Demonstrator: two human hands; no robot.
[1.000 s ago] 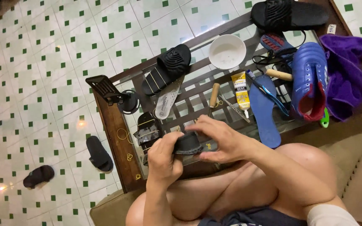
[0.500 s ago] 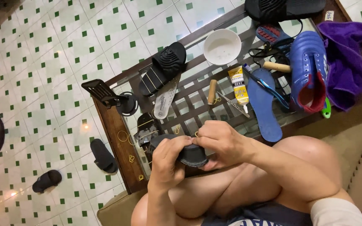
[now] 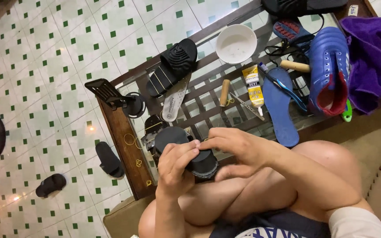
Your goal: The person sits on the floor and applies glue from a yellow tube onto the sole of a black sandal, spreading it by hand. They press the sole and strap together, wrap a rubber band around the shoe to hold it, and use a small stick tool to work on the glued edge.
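Both hands grip a black shoe over the knees at the near edge of a cluttered bench.

The left hand [image 3: 177,165] and right hand [image 3: 232,150] are closed around the black shoe [image 3: 190,152], held above the person's lap just off the bench [image 3: 120,132]. On the bench lie a blue insole [image 3: 278,110] beside a yellow glue tube [image 3: 253,86], a white bowl [image 3: 236,43] toward the far edge, and a blue boot [image 3: 327,66] next to a purple cloth [image 3: 371,57] at the right end.
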